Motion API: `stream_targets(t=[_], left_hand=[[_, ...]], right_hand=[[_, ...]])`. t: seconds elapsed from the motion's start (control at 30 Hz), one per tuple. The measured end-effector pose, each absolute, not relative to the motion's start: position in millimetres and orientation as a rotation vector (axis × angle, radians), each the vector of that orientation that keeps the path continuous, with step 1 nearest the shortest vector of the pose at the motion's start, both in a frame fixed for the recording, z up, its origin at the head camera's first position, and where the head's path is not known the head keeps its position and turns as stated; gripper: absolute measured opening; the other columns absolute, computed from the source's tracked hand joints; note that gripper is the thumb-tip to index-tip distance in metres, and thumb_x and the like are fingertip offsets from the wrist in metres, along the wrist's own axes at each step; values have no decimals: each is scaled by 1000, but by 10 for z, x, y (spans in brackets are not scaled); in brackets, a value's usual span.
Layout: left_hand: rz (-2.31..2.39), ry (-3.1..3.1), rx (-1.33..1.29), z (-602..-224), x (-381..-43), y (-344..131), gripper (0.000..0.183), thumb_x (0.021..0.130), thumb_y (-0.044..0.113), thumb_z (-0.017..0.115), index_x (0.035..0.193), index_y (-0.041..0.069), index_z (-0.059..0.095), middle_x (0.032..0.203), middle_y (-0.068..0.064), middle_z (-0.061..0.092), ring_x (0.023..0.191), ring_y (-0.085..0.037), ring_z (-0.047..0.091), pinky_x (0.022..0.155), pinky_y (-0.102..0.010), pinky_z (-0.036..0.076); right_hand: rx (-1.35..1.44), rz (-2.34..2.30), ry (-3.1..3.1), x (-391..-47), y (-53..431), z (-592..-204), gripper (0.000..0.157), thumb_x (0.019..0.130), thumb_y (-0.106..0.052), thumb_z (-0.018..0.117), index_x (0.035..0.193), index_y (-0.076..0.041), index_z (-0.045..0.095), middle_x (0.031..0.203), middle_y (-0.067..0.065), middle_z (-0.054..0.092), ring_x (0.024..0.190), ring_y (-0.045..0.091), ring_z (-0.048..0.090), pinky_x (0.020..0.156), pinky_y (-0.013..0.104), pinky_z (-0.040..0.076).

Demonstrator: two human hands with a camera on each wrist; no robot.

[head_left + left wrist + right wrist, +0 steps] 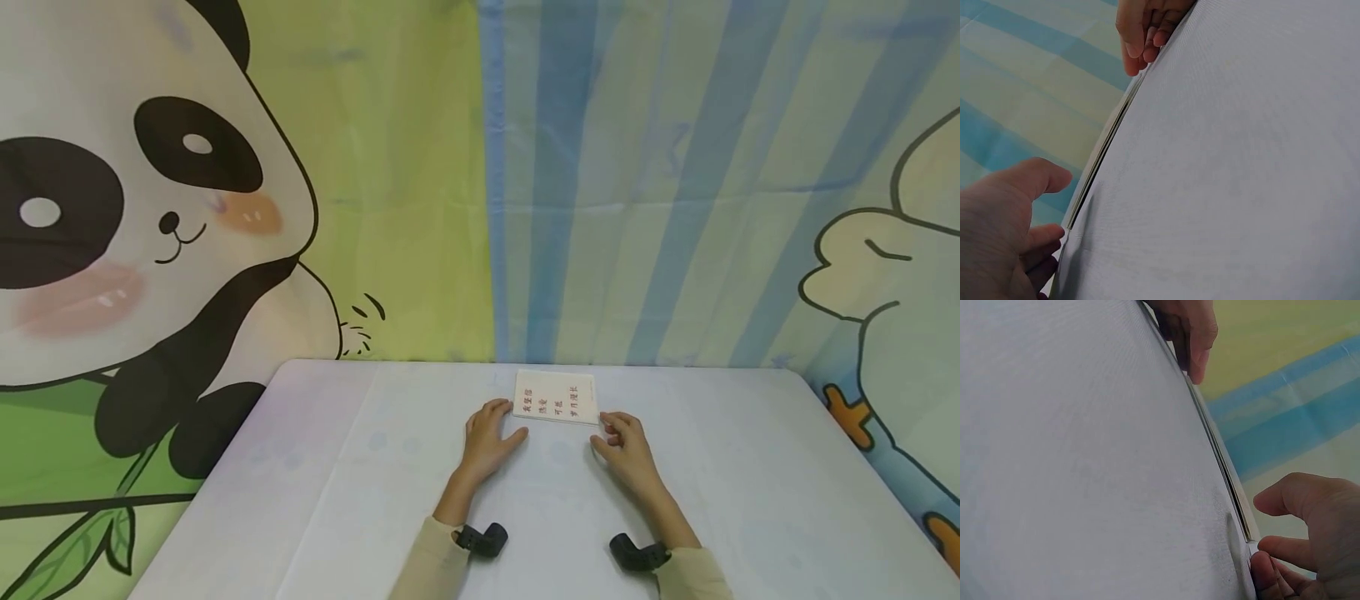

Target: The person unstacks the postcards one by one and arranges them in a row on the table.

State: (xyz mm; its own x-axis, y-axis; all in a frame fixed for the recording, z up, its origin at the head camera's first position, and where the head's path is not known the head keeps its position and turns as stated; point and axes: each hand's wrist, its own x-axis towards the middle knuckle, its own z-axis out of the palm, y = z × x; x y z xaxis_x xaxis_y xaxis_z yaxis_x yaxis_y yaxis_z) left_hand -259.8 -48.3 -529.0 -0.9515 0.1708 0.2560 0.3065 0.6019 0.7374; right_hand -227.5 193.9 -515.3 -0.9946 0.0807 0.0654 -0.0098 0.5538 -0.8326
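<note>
A thin cream booklet (pixel 555 397) with red Chinese writing lies flat near the table's far edge. At its left side, my left hand (pixel 486 443) has its fingertips by the corner, with the thumb spread away. My right hand (pixel 628 454) is at the near right corner, fingers loosely bent and thumb apart from them. Both wrist views show the booklet's layered edge (pixel 1102 147) low against the tabletop, between the two hands. Neither hand is seen to grip it; light fingertip contact at the corners is hard to tell.
The white-covered table (pixel 360 508) spreads around the booklet. Behind it hangs a printed curtain (pixel 637 183) with blue stripes, a panda on the left and a white figure on the right. Black wrist cameras (pixel 486 540) sit at both sleeves.
</note>
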Motion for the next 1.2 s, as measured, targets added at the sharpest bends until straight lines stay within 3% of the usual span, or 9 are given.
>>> stream_targets(t=[0.53, 0.9, 1.0, 1.2], left_hand=[[-1186, -2696, -442, -5295, -2580, -496, 50, 86, 24, 68, 129, 0, 57, 135, -15, 52, 130, -36, 43, 111, -53, 21], [-1281, -2592, -388, -5289, -2585, -484, 40, 88, 19, 67, 122, 1, 61, 127, -16, 58, 125, -34, 49, 110, -52, 24], [-1329, -2554, -352, -5295, -2589, -481, 35, 88, 19, 68, 118, 1, 63, 124, -14, 61, 121, -31, 52, 110, -51, 25], [-1451, -2498, -291, -5303, -2591, -475, 29, 90, 23, 69, 113, 5, 65, 118, -10, 64, 116, -28, 56, 110, -50, 26]], right_hand=[[-60, 1392, -2625, -2261, 1908, -5208, 47, 88, -6, 65, 131, 10, 53, 133, 24, 44, 102, 33, 55, 88, 38, 46], [-90, 1460, -2547, -2283, 1929, -5198, 35, 90, -3, 64, 124, 7, 59, 120, 21, 53, 102, 31, 57, 85, 23, 48], [-97, 1460, -2510, -2278, 1928, -5198, 32, 91, -7, 66, 121, 6, 61, 115, 20, 58, 98, 27, 59, 82, 18, 48], [-157, 1555, -2409, -2272, 1938, -5214, 30, 92, -16, 68, 115, 4, 65, 110, 20, 67, 86, 3, 59, 73, 10, 47]])
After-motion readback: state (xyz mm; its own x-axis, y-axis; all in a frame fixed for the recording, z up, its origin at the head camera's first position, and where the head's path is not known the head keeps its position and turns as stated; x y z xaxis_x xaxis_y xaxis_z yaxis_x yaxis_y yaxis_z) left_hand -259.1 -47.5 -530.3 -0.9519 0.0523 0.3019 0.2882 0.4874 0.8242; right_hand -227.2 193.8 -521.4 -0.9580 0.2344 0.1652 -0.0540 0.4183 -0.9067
